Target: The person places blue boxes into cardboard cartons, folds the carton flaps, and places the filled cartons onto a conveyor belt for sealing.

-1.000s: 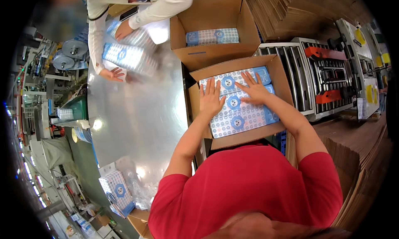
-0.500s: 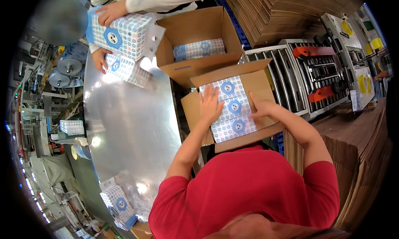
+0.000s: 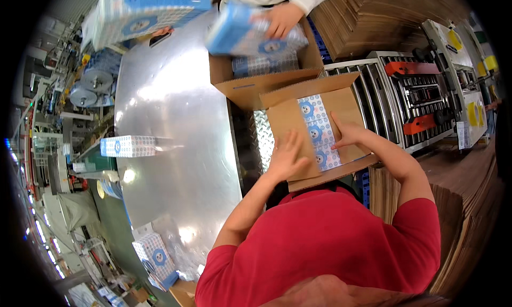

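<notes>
In front of me stands a brown cardboard carton [image 3: 278, 185] with a row of white-and-blue printed packs [image 3: 321, 132] inside. Its left flap [image 3: 285, 115] is folded in over part of the packs, and my left hand [image 3: 288, 156] lies on that flap with spread fingers. At the right side my right hand [image 3: 348, 133] rests by the right flap [image 3: 349, 107], its thumb apart from the fingers and close to the packs. Neither hand grips anything that I can see.
A co-worker's hand [image 3: 285, 20] holds a blue-and-white pack [image 3: 234, 32] over a second open carton [image 3: 256, 88]; their other hand supports a larger pack [image 3: 144, 13]. More packs lie on the metal table [image 3: 176, 189]. A roller conveyor [image 3: 357, 85] and stacked cardboard [image 3: 453, 200] are at right.
The left flap has come down over the packs, with my left hand now on it. The co-worker's packs have moved apart, one over the far carton. Another pack appears at the table's left edge.
</notes>
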`<state>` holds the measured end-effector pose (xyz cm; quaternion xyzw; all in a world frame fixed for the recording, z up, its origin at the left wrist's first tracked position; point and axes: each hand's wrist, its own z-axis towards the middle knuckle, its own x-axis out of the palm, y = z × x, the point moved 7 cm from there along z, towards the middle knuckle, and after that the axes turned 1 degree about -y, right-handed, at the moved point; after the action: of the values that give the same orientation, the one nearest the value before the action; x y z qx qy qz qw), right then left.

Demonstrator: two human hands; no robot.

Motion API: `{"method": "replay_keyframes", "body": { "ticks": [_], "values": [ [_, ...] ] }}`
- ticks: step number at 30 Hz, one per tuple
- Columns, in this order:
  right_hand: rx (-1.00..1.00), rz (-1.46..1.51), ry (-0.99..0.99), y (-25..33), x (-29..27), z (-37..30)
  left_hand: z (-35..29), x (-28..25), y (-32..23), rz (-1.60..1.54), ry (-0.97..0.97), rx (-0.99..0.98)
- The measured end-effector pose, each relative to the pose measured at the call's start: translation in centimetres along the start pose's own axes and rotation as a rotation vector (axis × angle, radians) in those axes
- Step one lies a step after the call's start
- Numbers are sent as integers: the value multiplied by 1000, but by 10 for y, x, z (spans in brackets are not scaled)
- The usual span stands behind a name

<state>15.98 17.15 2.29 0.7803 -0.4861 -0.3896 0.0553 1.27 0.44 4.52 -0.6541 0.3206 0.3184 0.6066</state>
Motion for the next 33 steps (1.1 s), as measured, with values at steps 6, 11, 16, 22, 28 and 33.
{"method": "replay_keyframes", "body": {
  "ticks": [6,11,16,22,28,33],
  "values": [
    [-405,-221,454,0,23,-67,35,16,0,365,209,154],
    [218,-68,-677,-55,-40,-28,91,-73,-32,426,-250,501],
    [232,493,-850,-92,13,-16,134,-117,19,333,64,-9],
    [274,702,-1056,-115,16,-4,21,16,48,364,-7,-2],
    [268,458,-913,-127,-37,-5,15,74,48,-1073,-560,-592],
    [268,306,-925,-249,-116,-24,119,124,-57,-1278,-585,-530]
  ]
}}
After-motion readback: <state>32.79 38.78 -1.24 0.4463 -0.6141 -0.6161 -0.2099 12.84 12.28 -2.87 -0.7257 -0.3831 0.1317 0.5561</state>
